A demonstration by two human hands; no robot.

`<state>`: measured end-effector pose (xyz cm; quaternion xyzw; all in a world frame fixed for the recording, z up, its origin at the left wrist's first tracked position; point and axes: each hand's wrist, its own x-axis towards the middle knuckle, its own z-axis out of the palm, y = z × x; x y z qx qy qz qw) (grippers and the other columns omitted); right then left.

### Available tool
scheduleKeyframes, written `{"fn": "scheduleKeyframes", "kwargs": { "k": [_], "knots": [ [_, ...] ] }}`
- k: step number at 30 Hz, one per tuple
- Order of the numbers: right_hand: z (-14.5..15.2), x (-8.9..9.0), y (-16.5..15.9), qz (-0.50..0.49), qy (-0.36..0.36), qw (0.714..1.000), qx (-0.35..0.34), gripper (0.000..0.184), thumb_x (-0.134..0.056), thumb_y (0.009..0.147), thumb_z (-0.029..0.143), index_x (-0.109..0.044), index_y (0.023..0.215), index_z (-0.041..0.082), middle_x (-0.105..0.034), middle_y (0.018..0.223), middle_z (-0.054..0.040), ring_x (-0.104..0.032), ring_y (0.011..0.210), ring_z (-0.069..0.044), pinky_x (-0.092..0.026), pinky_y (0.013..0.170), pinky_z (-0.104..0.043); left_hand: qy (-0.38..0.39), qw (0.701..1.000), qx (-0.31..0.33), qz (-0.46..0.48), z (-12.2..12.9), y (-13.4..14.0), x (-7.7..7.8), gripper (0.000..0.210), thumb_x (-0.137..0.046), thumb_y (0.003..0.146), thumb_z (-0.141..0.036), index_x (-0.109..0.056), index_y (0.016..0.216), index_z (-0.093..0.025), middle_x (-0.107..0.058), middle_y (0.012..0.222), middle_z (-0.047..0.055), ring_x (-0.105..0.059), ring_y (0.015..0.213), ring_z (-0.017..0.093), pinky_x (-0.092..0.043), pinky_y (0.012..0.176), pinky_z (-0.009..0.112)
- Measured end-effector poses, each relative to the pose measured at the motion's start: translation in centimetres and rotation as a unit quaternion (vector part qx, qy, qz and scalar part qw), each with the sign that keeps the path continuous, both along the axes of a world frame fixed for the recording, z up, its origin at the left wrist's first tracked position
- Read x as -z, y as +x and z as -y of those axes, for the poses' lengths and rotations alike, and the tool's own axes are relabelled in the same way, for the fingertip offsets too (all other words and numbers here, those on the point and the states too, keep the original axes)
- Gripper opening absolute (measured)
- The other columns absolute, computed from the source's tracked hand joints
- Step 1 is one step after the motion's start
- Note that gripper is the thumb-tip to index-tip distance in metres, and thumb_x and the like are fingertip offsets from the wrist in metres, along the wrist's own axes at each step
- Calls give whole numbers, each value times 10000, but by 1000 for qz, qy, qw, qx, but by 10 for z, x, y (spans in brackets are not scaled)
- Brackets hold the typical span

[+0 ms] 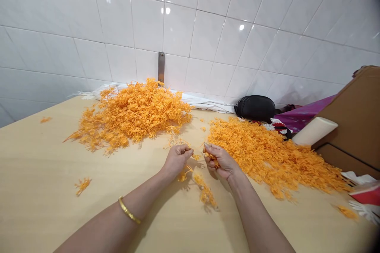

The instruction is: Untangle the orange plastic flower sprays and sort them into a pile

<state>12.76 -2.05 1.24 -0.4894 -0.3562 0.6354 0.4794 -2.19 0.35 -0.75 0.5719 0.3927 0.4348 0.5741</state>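
My left hand [177,161] is closed in a pinch on the stem of an orange artificial flower sprig, part of which hangs below the fingers. Close to its right, my right hand [222,162] has its fingers curled round small orange floret pieces, mostly hidden by the palm. Between and below the hands, loose orange sprigs [205,193] show over the table. A tall heap of branched orange sprigs [139,112] lies beyond my left hand. To the right of my right hand spreads a flatter pile of orange florets [267,154].
The pale wooden table [38,182] meets a tiled wall [204,35]. White cloth [204,103] runs along its back edge. A black case [257,107], a cream roll [316,131] and a cardboard box [353,118] stand at the right. A stray orange piece [83,185] lies at the left.
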Motion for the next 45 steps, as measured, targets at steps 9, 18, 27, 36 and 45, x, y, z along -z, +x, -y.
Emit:
{"fn": "scheduleKeyframes", "kwargs": {
  "k": [9, 18, 27, 36, 45],
  "knots": [
    [6, -4, 9, 68, 38, 995, -53, 335, -730, 513, 266, -478, 715, 175, -427, 454, 84, -320, 391, -28, -239, 406, -161, 20, 997, -69, -17, -8, -7, 2, 255, -526, 656, -376, -479, 571, -141, -337, 442, -66, -264, 398, 42, -206, 408, 187],
    [0, -3, 14, 127, 132, 977, 111, 327, -647, 562, 412, -437, 664, 183, -334, 448, 90, -245, 379, -43, -153, 398, -196, 95, 991, 10, -94, -10, -10, 7, 320, -487, 694, -378, -361, 497, -161, -256, 458, -64, -239, 436, 53, -177, 434, 203],
    [-4, 6, 12, 581, 312, 699, 275, 134, -365, 796, 305, -423, 744, 197, -532, 734, -56, -471, 653, -180, -317, 564, -282, 104, 988, 73, -93, -2, -6, -4, 286, -443, 724, -388, -409, 558, -158, -279, 477, -64, -234, 438, 55, -179, 435, 201],
    [-4, 2, 3, 428, 271, 811, 294, 137, -454, 746, 342, -429, 708, 212, -501, 602, -20, -458, 555, -159, -332, 519, -272, 117, 988, 46, -91, -7, -8, -1, 282, -441, 712, -386, -425, 549, -156, -289, 472, -59, -247, 447, 63, -189, 440, 204],
    [-6, -1, 1, 102, 188, 963, 166, 293, -638, 609, 373, -487, 762, 174, -419, 494, 65, -325, 398, -51, -248, 412, -199, 126, 985, 18, -115, -9, -6, 7, 261, -429, 712, -352, -399, 537, -161, -321, 486, -54, -288, 466, 71, -220, 458, 205]
  ]
}}
